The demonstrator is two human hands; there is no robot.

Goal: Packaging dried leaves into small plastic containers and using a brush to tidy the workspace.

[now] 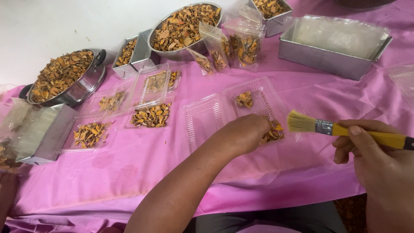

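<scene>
Over the pink worktop (129, 172), my left hand (246, 133) is closed on dried orange chips (274, 131) in the clear tray (258, 103); my right hand (371, 151) grips a yellow brush (345, 129) (bristles leftward, just beside the chips).

Glossy clear plastic tray (254, 97) – matt pink cloth (129, 172) – shiny metal pan (332, 60).

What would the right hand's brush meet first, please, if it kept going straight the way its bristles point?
Probably the dried orange chips under the left hand, in the clear clamshell tray; the brush in the right hand points there, though depth is unclear.
</scene>
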